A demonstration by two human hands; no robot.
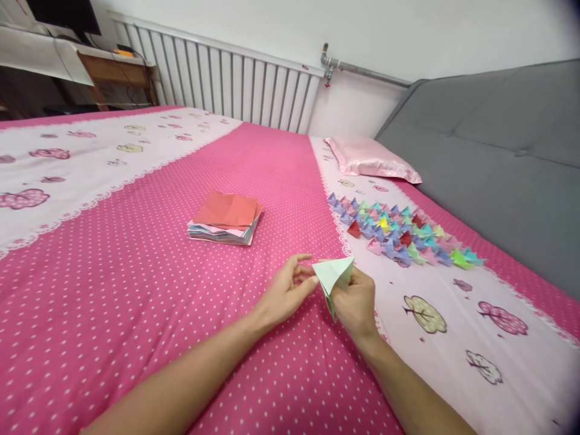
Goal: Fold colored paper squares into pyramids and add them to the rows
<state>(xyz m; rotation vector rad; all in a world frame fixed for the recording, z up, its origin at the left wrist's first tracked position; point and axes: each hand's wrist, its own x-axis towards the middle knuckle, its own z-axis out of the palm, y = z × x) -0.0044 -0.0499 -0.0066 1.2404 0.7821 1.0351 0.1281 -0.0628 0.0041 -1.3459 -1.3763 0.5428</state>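
Both my hands hold a pale green folded paper piece (334,275) just above the pink dotted bedsheet (136,290). My left hand (285,293) pinches its left edge between thumb and fingers. My right hand (356,302) is closed around its lower right part. Beyond the hands to the right lie several small folded paper shapes (399,232) in many colours, set in rows. To the left and farther away sits a stack of square coloured paper sheets (225,219) with a red sheet on top.
A pink satin pillow (369,158) lies at the head of the bed. A grey padded headboard (493,151) runs along the right. A white radiator (217,78) lines the far wall, with a wooden table (115,72) at far left.
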